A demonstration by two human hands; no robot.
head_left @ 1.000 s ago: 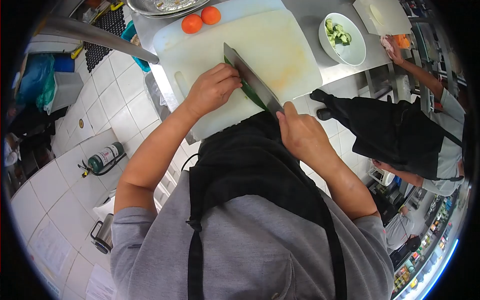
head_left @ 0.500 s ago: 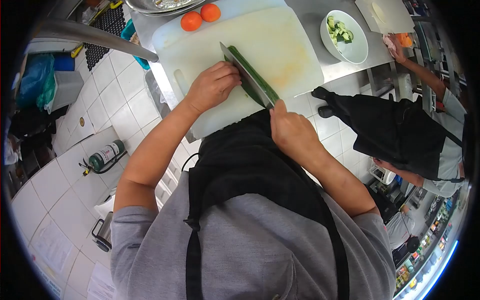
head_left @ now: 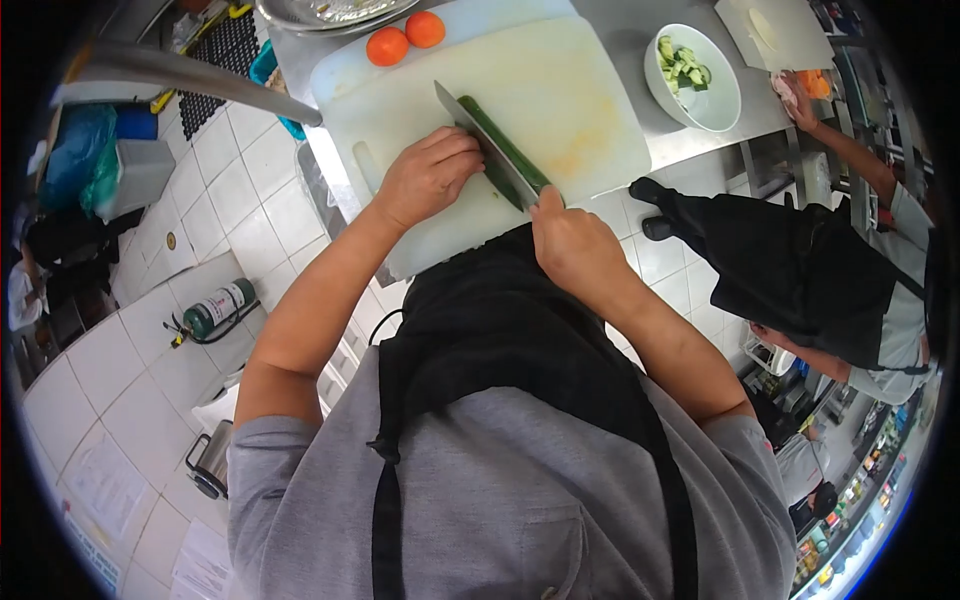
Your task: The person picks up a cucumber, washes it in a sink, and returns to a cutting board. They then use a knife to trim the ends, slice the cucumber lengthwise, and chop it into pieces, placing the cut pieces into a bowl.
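A kitchen knife (head_left: pixel 463 116) lies slantwise over the cutting board (head_left: pixel 570 95), its handle wrapped in my right hand (head_left: pixel 582 250). The blade runs lengthwise along a dark green cucumber (head_left: pixel 512 150), with one long piece on its right side and another on its left. My left hand (head_left: pixel 432 178) has its fingers curled and pressed together against the left piece, close beside the blade. The fingertips are partly hidden. Two tomatoes (head_left: pixel 387 46) sit at the board's far left corner.
A white bowl (head_left: pixel 722 100) with chopped cucumber stands on the steel table right of the board. A metal tray (head_left: pixel 335 14) is at the far left. A co-worker in a black apron (head_left: pixel 800 275) stands at the right, one hand (head_left: pixel 800 105) reaching to the table.
The knife has shifted slightly left and away from me, along with my right hand. My left hand stays at the cucumber. The whole view has moved a little.
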